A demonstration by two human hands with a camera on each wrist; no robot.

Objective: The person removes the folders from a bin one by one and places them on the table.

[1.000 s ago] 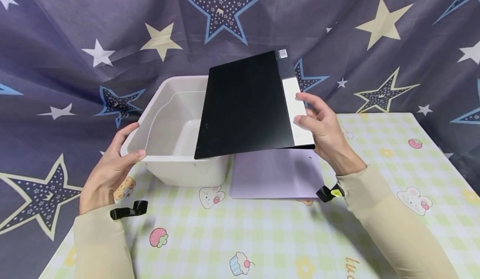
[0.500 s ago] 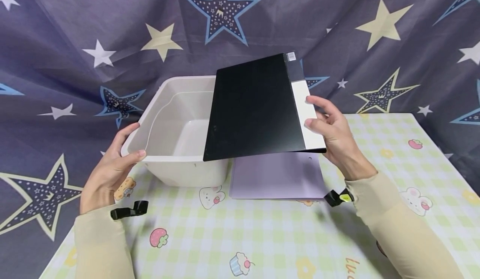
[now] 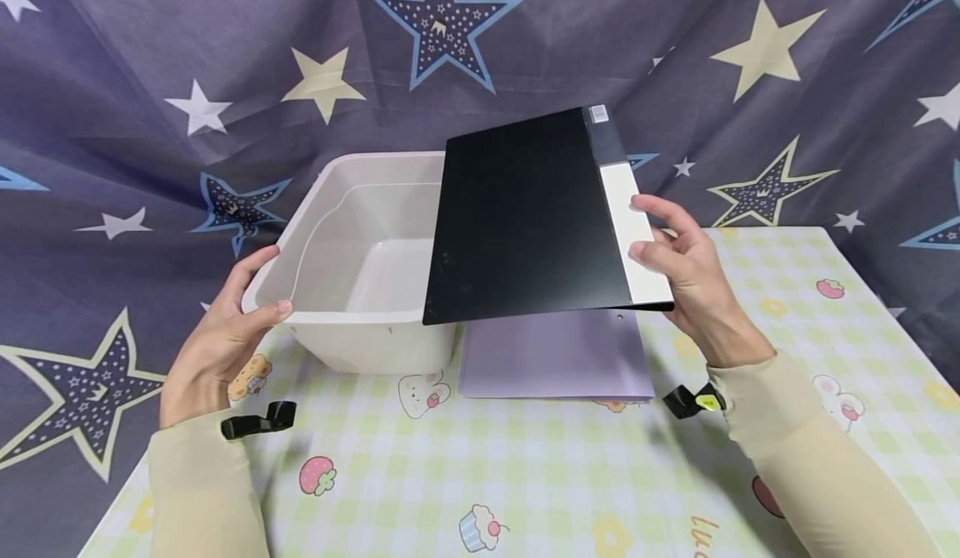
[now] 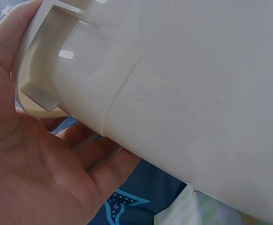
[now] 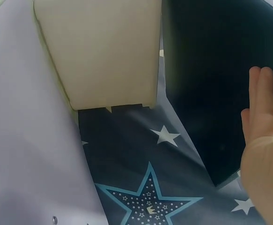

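In the head view my right hand (image 3: 693,271) grips a black file folder (image 3: 525,225) by its spine, thumb on the white label strip and fingers passing underneath. The folder is tilted, and its left edge overlaps the right side of a white plastic bin (image 3: 375,341). My left hand (image 3: 217,333) holds the bin's left front corner, thumb over the rim. The left wrist view shows that hand (image 4: 47,159) with fingers beneath the rim along the bin's outer wall (image 4: 183,103). From the right wrist, the fingers of my hand (image 5: 262,112) lie against the folder's dark underside (image 5: 206,93).
A light purple folder (image 3: 555,358) lies flat to the right of the bin, partly covered in view by the black one. Both stand on a table with a green checked cloth (image 3: 390,475). A dark star-print curtain (image 3: 540,33) hangs right behind the table.
My right hand has drawn the black folder steadily to the right, so more of the bin's inside shows. The left hand and the bin have stayed put.
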